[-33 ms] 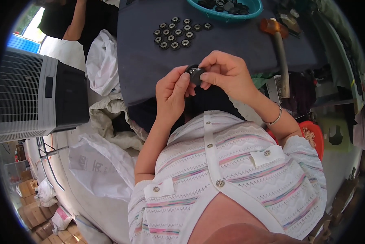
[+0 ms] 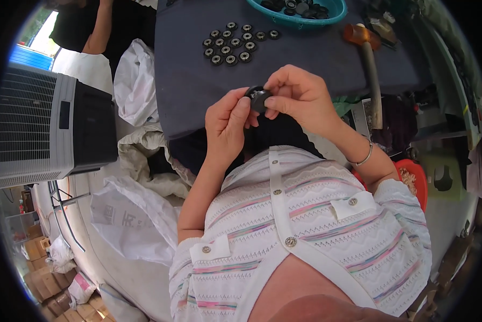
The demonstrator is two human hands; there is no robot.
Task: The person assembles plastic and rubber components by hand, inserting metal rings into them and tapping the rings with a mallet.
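Note:
Above my lap, close to the table's near edge, both hands pinch small black round parts. My left hand (image 2: pixel 227 123) has its thumb and fingers closed on a black wheel (image 2: pixel 255 90) with a bit of shiny metal showing at its middle. My right hand (image 2: pixel 301 101) pinches a plain black disc (image 2: pixel 260 102) against or very near that wheel; whether the two are joined I cannot tell. Farther off on the table lie several black wheels with metal bearings (image 2: pixel 226 50), grouped flat. Fingers hide part of both held pieces.
A turquoise basin (image 2: pixel 305 22) of black parts stands at the table's (image 2: pixel 182 80) far side. To the right lies a mallet (image 2: pixel 371 70), its handle over the edge. A grey air cooler (image 2: pixel 63 121) and white sacks (image 2: pixel 136 80) are at left, a red basin (image 2: pixel 423 185) at right. Another person's arm (image 2: pixel 100 27) shows far left.

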